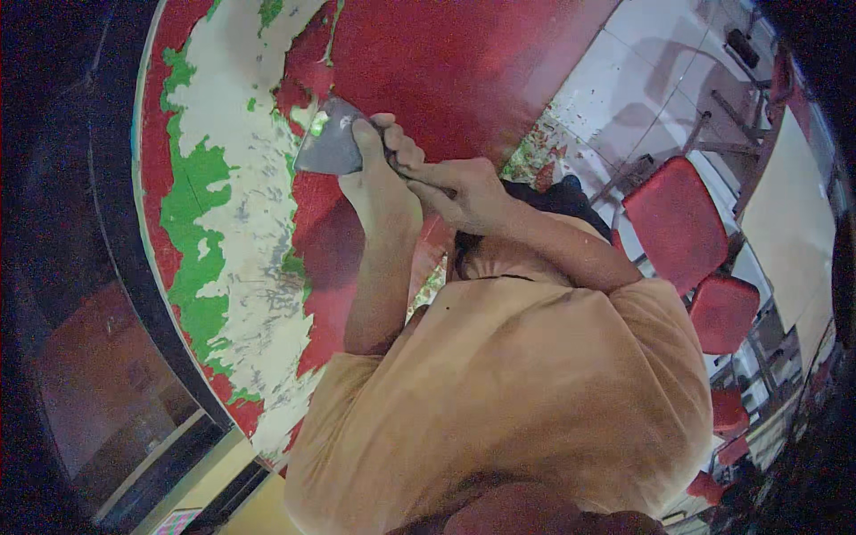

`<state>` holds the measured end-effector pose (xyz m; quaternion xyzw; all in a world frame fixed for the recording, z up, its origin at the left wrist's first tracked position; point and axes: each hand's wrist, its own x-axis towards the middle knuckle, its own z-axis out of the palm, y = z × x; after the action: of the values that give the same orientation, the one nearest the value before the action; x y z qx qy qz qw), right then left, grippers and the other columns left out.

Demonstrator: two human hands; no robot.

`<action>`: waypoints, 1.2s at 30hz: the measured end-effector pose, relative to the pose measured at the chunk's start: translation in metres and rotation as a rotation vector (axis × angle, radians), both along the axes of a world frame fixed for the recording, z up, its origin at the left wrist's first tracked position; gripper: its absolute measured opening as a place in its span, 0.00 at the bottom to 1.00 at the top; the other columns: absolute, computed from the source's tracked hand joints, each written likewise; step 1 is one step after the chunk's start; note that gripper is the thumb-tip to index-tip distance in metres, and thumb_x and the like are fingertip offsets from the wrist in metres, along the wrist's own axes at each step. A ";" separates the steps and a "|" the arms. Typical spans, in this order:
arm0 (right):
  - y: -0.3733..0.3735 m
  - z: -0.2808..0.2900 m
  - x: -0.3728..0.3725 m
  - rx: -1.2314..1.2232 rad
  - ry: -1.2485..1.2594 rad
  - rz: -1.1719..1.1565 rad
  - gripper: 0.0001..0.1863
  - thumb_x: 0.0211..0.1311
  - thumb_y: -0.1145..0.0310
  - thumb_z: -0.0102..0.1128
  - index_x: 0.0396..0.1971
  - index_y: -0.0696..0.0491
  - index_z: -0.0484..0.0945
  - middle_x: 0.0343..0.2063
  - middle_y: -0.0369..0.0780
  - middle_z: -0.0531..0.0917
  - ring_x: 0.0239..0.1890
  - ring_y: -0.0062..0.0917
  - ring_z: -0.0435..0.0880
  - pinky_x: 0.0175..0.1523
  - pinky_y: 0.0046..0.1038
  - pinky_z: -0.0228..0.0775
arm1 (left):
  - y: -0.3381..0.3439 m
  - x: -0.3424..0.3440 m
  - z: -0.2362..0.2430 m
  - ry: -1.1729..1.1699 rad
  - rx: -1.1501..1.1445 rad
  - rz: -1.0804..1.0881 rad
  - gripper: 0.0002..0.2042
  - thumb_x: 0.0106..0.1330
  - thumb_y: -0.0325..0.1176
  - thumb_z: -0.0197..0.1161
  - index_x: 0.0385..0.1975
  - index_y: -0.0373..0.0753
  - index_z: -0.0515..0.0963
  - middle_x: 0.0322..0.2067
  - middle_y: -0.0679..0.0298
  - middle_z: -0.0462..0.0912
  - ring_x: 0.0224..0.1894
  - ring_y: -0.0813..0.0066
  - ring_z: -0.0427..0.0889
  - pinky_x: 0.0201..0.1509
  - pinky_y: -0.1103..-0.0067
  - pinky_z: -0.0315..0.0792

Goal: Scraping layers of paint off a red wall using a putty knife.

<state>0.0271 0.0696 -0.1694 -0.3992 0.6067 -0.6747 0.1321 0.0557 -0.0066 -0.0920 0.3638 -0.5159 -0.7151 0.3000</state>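
Note:
A wide-bladed paint scraper (328, 141) meets the red painted wall (428, 71) at the border of a peeled strip. My left hand (382, 183) is closed round it near the blade, the thumb lying along the metal. Behind it, my right hand (468, 192) grips the dark handle, most of which the fingers hide. To the left of the blade runs a bare whitish patch (259, 267), edged by ragged green paint (196, 259). A thin strip of paint hangs loose above the blade.
Paint flakes (544, 147) litter the pale tiled floor (615, 85) at the wall's foot. Red chairs (678, 223) and a light-topped table (789, 223) stand to my right. A dark frame (143, 267) borders the wall on the left.

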 end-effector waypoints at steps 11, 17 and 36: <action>-0.010 0.015 -0.021 -0.166 -0.035 -0.139 0.14 0.55 0.64 0.58 0.43 0.44 0.78 0.25 0.43 0.81 0.25 0.36 0.81 0.30 0.31 0.74 | 0.002 -0.036 0.034 0.063 -0.201 -0.135 0.12 0.68 0.40 0.47 0.30 0.37 0.69 0.16 0.70 0.64 0.16 0.82 0.63 0.20 0.83 0.61; 0.003 0.010 -0.009 -0.064 -0.029 -0.046 0.14 0.55 0.70 0.58 0.43 0.52 0.77 0.22 0.47 0.79 0.22 0.30 0.81 0.29 0.26 0.71 | 0.008 -0.024 0.011 -0.012 -0.088 -0.034 0.12 0.67 0.40 0.49 0.27 0.39 0.66 0.16 0.69 0.65 0.17 0.81 0.66 0.21 0.82 0.63; -0.002 -0.004 -0.049 -0.032 0.081 -0.077 0.18 0.55 0.62 0.54 0.48 0.38 0.74 0.19 0.45 0.77 0.21 0.38 0.78 0.27 0.36 0.72 | 0.009 -0.059 0.010 0.044 -0.088 -0.119 0.15 0.68 0.42 0.47 0.25 0.39 0.65 0.17 0.71 0.60 0.18 0.81 0.60 0.23 0.81 0.62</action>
<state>-0.0219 0.0673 -0.1732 -0.4043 0.6155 -0.6723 0.0750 -0.0031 0.0019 -0.0817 0.3031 -0.5608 -0.7162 0.2841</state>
